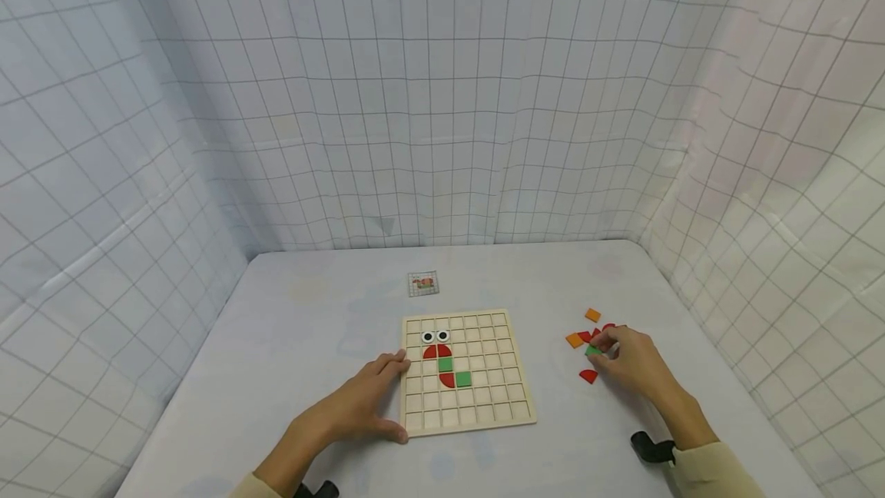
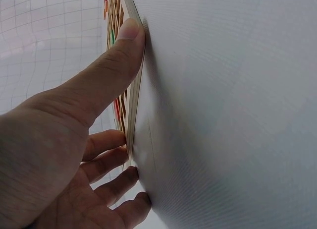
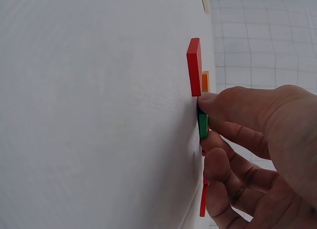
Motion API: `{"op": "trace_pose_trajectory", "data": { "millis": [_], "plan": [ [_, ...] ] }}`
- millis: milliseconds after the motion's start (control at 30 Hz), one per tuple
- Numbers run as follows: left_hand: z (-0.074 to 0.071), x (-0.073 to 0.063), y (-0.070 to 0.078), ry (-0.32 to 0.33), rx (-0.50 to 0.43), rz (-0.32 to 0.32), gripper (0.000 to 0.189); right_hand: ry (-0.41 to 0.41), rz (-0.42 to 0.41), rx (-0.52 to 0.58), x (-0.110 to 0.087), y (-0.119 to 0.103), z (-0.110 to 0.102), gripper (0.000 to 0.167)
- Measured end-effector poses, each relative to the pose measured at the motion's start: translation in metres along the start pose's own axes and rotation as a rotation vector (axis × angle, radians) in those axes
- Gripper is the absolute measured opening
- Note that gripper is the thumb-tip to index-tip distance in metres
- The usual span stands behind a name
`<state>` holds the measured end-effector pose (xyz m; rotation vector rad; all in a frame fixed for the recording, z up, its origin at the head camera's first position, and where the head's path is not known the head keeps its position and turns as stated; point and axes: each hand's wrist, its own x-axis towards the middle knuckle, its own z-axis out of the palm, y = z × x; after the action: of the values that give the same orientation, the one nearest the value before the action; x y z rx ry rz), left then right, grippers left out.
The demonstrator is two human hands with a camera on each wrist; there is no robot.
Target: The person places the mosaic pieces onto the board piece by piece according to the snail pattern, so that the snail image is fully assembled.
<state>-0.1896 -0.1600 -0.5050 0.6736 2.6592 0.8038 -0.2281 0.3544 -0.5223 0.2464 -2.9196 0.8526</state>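
Observation:
My left hand rests at the left edge of a wooden grid board, thumb by its near corner and fingers spread along the side. On the board sit two eye discs, red quarter-round tiles below them, then a green square, another red quarter-round and a second green square. Over to the right, my right hand pinches a green square tile between thumb and fingers, low at the table. A loose red quarter-round tile lies beside the thumb.
Around the right hand lie several loose tiles, among them an orange square and another orange square. A small picture card lies behind the board. Grid-patterned white curtains enclose the table's back and sides.

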Motion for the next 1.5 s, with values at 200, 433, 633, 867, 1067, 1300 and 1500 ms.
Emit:
{"op": "trace_pose_trajectory", "data": {
  "millis": [200,433,633,867,1067,1300,1500],
  "plan": [
    [-0.001,0.000,-0.001,-0.002,0.005,0.006,0.119,0.007,-0.014,-0.006,0.000,-0.001,0.002,0.019],
    [-0.002,0.000,-0.001,-0.005,0.005,0.018,0.118,0.022,-0.035,0.009,0.000,-0.011,0.002,0.018],
    [-0.002,0.000,-0.001,-0.008,0.000,0.005,0.118,0.005,-0.039,0.043,-0.001,-0.022,0.002,0.020],
    [0.000,0.003,-0.003,-0.007,0.001,-0.013,0.119,0.026,-0.073,0.018,0.002,-0.033,0.009,0.017],
    [0.001,0.002,-0.002,-0.012,-0.018,-0.023,0.118,0.014,-0.085,0.035,0.002,-0.040,0.014,0.018],
    [0.000,0.002,-0.001,-0.016,-0.018,-0.011,0.117,-0.009,-0.107,0.031,0.005,-0.053,0.025,0.019],
    [-0.001,0.002,-0.001,-0.013,-0.013,-0.017,0.118,-0.039,-0.159,0.058,0.008,-0.069,0.036,0.018]
  ]
}}
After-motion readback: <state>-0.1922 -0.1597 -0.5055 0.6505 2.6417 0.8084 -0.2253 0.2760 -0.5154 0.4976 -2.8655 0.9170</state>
